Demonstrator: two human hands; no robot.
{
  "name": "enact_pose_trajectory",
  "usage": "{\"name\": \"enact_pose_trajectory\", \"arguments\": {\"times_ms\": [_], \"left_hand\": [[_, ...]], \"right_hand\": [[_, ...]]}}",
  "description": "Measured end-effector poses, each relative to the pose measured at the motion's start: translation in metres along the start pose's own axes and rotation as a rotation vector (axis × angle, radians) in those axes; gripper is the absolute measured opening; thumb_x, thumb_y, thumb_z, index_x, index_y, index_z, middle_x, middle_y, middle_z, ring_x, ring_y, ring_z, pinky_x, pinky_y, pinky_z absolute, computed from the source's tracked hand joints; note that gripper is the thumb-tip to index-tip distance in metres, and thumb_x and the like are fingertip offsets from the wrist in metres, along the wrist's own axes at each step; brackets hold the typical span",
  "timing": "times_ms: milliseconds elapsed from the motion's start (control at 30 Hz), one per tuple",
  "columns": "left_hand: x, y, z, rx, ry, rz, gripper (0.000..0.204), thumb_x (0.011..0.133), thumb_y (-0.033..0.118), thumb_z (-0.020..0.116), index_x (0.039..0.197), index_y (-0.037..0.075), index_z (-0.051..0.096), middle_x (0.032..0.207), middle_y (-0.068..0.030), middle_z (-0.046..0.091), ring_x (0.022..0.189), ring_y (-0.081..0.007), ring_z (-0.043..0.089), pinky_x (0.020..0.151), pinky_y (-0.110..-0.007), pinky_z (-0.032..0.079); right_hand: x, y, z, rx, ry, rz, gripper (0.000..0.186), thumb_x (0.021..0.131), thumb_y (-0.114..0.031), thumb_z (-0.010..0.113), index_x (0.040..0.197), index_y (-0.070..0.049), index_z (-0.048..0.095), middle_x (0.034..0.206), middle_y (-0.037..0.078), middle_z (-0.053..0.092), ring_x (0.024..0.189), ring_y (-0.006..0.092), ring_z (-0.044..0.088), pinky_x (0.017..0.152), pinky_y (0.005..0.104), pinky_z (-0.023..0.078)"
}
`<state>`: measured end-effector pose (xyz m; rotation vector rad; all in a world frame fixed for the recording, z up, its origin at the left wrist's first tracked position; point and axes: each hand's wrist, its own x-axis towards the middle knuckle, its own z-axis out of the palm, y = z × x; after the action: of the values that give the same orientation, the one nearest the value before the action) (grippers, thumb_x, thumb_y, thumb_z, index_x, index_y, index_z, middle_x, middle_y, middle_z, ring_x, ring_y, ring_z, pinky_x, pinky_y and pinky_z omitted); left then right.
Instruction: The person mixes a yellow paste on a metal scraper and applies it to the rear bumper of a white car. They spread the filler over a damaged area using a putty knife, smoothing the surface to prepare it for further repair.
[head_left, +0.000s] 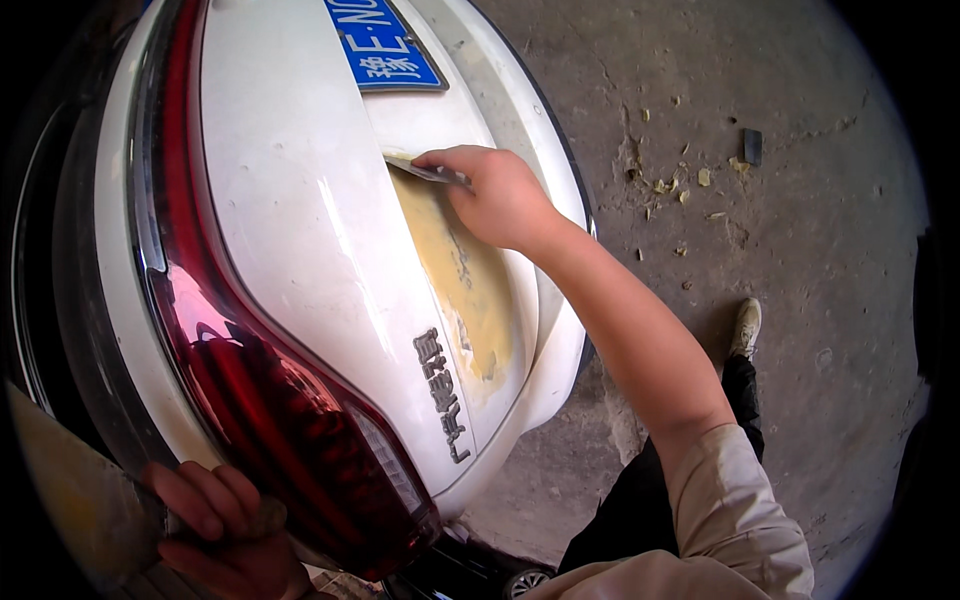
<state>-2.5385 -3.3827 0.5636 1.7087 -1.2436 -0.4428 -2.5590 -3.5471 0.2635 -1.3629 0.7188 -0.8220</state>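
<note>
My right hand grips a thin metal scraper, its edge on the upper end of a patch of yellowish filler on the white car's rear panel. My left hand, low at the left, has its fingers wrapped round the handle of a wide spreader or board smeared with yellowish filler. A long red tail light curves between that hand and the filler patch. Chrome lettering sits beside the patch, and a blue license plate is above it.
Grey concrete floor lies right of the car, with scattered flakes and a small dark rectangular piece. My shoe stands on it at the right. A small black car with a wheel shows at the bottom edge.
</note>
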Motion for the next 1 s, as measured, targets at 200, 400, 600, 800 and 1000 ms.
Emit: {"name": "enact_pose_trajectory", "arguments": {"times_ms": [200,400,600,800,1000], "left_hand": [[-0.003,0.0,0.002,0.007,-0.037,0.006,0.039,0.101,0.039,0.047,0.083,0.007,0.034,0.076,-0.0004,0.029,0.059,-0.0095,0.024,0.055,-0.024,0.025],[-0.006,0.005,0.005,-0.005,-0.052,-0.05,0.038,0.1,0.039,0.048,0.085,0.008,0.033,0.075,-0.0001,0.028,0.06,-0.0093,0.024,0.056,-0.023,0.025],[-0.008,0.001,0.004,-0.07,-0.072,-0.033,0.038,0.101,0.038,0.048,0.084,0.008,0.032,0.075,-0.0001,0.028,0.06,-0.0097,0.023,0.056,-0.023,0.024],[-0.01,0.003,0.005,-0.054,-0.074,-0.019,0.037,0.102,0.037,0.046,0.084,0.007,0.032,0.076,-0.0005,0.028,0.061,-0.0095,0.023,0.057,-0.024,0.024],[-0.011,0.001,0.005,-0.041,-0.111,0.009,0.037,0.102,0.037,0.045,0.084,0.007,0.032,0.077,-0.0007,0.028,0.061,-0.0095,0.023,0.057,-0.024,0.025]], "right_hand": [[-0.011,-0.001,0.004,0.022,0.029,-0.027,0.045,0.077,0.005,0.049,0.116,-0.008,0.067,0.111,0.016,0.067,0.101,0.0322,0.063,0.092,0.0372,0.049],[-0.028,-0.004,0.002,0.076,0.028,-0.032,0.045,0.075,0.007,0.049,0.114,-0.007,0.067,0.111,0.016,0.067,0.101,0.0319,0.063,0.093,0.0368,0.048],[-0.046,0.0,0.005,0.122,0.083,-0.05,0.042,0.075,0.005,0.051,0.11,-0.009,0.068,0.104,0.014,0.068,0.099,0.0318,0.06,0.089,0.0385,0.049],[-0.07,-0.003,0.007,0.162,0.105,-0.082,0.047,0.073,0.01,0.051,0.114,-0.005,0.067,0.112,0.015,0.067,0.107,0.0317,0.06,0.096,0.0375,0.048],[-0.092,-0.003,0.01,0.156,0.156,-0.139,0.047,0.071,0.011,0.053,0.114,-0.004,0.066,0.114,0.014,0.067,0.107,0.0312,0.06,0.096,0.0381,0.048]]}}
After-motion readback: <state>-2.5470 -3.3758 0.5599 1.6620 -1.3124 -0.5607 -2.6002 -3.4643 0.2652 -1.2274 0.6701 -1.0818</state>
